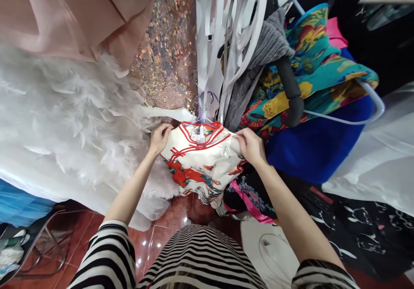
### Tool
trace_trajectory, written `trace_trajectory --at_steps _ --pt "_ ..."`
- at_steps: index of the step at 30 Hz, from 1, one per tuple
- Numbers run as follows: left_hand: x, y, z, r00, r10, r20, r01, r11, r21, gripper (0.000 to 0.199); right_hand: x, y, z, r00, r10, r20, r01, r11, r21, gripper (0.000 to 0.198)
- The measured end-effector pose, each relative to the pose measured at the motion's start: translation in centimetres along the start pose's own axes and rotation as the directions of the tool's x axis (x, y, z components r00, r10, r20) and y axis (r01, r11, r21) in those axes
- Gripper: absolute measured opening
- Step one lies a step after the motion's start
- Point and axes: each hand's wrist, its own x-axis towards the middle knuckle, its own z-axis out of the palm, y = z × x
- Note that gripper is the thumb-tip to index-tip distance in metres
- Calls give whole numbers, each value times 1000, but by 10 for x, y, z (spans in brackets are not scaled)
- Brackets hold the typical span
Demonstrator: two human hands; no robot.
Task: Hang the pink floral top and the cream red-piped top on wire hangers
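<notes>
A white dress point(207, 161) with red piping, knotted red fastenings and a red floral print hangs in front of me. Inside its neck is a purple hanger point(201, 113). My left hand point(160, 138) pinches the dress at its left shoulder. On the other side, my right hand point(252, 146) has the right shoulder between thumb and fingers. The dress is spread between both hands, and its lower part drops out of sight toward the floor.
White feathered clothing point(71, 108) and a sequined garment point(168, 51) hang at the left. White curved metalwork point(242, 30) rises behind. To the right hang a teal floral garment point(310, 69) and a blue one point(310, 151). A white stool-like surface point(268, 250) stands below.
</notes>
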Motion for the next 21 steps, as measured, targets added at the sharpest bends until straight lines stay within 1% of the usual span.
trace_trajectory --at_steps 2,4,7,9,12,14,17,21 --pt "-3 -6 -4 997 -19 72 9 991 137 24 -4 5 -1 999 1 36 1 999 -46 19" --pt "-6 -13 -7 992 -31 123 -6 958 285 26 -7 13 -1 998 -9 59 13 997 -71 21" --pt "-12 -25 -11 994 4 113 -50 914 403 29 -11 24 0 998 -25 55 28 997 -66 25" --pt "-15 -31 -11 995 45 85 -77 898 433 30 -14 29 1 1000 -16 26 17 999 -39 28" --pt "-19 -42 -11 997 66 31 -73 888 454 29 -19 34 2 999 31 -14 -31 999 19 33" --pt "-20 -49 -12 998 64 11 -62 892 448 27 -23 37 1 997 77 -12 -77 996 49 36" --pt "-23 -59 -15 998 58 11 -57 906 420 25 -26 40 0 990 138 10 -138 986 96 37" --pt "-27 -64 -15 997 71 -6 -64 921 385 22 -29 40 2 983 185 -6 -181 967 178 37"
